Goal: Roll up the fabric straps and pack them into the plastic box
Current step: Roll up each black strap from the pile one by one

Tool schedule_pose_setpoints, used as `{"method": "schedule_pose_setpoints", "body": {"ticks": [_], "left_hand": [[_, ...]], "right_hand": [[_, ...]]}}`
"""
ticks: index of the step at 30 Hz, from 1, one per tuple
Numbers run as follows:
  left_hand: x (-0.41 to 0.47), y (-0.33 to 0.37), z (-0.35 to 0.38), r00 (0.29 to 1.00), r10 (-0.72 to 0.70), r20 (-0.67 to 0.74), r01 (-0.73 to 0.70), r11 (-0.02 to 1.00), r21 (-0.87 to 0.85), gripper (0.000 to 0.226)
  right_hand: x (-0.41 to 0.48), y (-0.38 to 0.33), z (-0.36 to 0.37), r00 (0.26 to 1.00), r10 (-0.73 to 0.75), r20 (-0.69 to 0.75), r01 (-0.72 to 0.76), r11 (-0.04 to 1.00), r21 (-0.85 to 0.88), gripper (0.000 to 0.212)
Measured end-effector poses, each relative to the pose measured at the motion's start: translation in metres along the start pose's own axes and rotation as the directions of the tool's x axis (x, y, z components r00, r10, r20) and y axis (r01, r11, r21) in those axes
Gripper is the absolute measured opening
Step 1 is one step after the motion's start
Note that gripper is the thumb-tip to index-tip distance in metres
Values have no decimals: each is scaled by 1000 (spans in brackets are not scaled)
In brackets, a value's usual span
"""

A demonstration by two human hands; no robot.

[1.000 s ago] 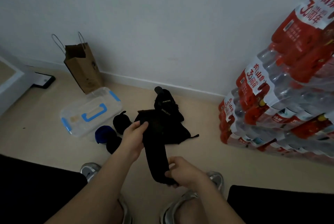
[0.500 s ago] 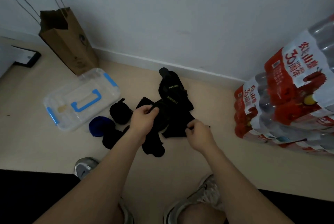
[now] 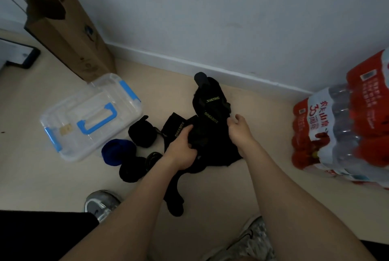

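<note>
Broadly, little danger is posed by the shrink-wrapped pack of water bottles [image 3: 345, 130] at the right or the paper bag [image 3: 69, 35] at the far left, both being well apart from the work. More trouble is likely from the plastic box [image 3: 90, 113] on the floor at the left: its blue-handled lid appears to be on, so nothing can be packed until it is opened. The pile of fabric straps [image 3: 212, 111] lies tangled near the far wall, and others may be dragged along when one is pulled. One strap [image 3: 173, 195] is gripped in a bunch by the left hand [image 3: 183, 149], its tail hanging nearer; a loose roll is likely if slack is left. The right hand [image 3: 240, 130] is curled at the pile's right edge, though whether cloth is pinched cannot be told. The black roll [image 3: 143, 132] and blue roll [image 3: 116, 152] beside the box could be knocked undone.
</note>
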State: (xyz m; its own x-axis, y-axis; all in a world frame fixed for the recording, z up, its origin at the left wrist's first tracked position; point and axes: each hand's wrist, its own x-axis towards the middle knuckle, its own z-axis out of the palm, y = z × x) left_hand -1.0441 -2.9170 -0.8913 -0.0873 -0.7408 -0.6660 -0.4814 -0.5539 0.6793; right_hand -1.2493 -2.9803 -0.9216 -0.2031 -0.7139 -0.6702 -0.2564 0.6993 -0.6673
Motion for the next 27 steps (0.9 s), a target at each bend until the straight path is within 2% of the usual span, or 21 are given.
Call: {"method": "schedule_pose_setpoints", "body": {"ticks": [2, 4, 5, 8, 11, 13, 16, 20, 22, 23, 24, 25, 26, 27], "left_hand": [[3, -3, -1, 992, -5, 127, 10, 999, -37, 87], [5, -4, -2, 988, 1, 154, 15, 995, -101, 95], [5, -3, -2, 990, 12, 139, 5, 992, -123, 101], [2, 6, 1, 994, 93, 63, -78, 974, -213, 105], [-6, 25, 5, 988, 157, 11, -147, 944, -295, 71], [-12, 36, 8, 976, 199, -84, -214, 940, -266, 43], [-22, 45, 11, 937, 245, -251, -313, 905, -287, 7], [-36, 48, 7, 925, 211, -315, -326, 867, -378, 12], [-43, 49, 4, 933, 179, -311, -294, 878, -377, 17], [-46, 50, 3, 930, 170, -325, -286, 891, -352, 18], [-49, 51, 2, 920, 172, -352, -288, 905, -312, 18], [-52, 53, 2, 908, 175, -380, -290, 918, -271, 18], [-55, 56, 3, 898, 164, -409, -281, 928, -243, 18], [-57, 59, 3, 891, 142, -432, -263, 936, -235, 19]], "right_hand": [[3, 8, -3, 999, -28, -31, 28, 1000, 7, 58], [2, 9, -10, 995, -91, -48, 92, 996, 14, 30], [-1, 5, -13, 993, -114, -39, 114, 993, 10, 26], [-19, -16, -20, 958, -277, -74, 273, 960, -57, 42], [-39, -42, -28, 887, -459, -47, 448, 882, -146, 53], [-54, -58, -33, 847, -532, 0, 515, 820, -252, 58], [-76, -74, -43, 789, -602, -125, 532, 770, -351, 59], [-103, -71, -67, 702, -613, -362, 486, 785, -385, 52], [-114, -65, -82, 701, -563, -438, 411, 821, -396, 52], [-118, -64, -89, 719, -511, -471, 373, 855, -360, 53], [-121, -65, -96, 762, -421, -492, 342, 907, -246, 52], [-127, -68, -102, 839, -304, -451, 325, 945, -33, 49], [-136, -71, -108, 928, -192, -320, 268, 939, 215, 44], [-146, -74, -115, 980, -131, -152, 179, 909, 376, 46]]}}
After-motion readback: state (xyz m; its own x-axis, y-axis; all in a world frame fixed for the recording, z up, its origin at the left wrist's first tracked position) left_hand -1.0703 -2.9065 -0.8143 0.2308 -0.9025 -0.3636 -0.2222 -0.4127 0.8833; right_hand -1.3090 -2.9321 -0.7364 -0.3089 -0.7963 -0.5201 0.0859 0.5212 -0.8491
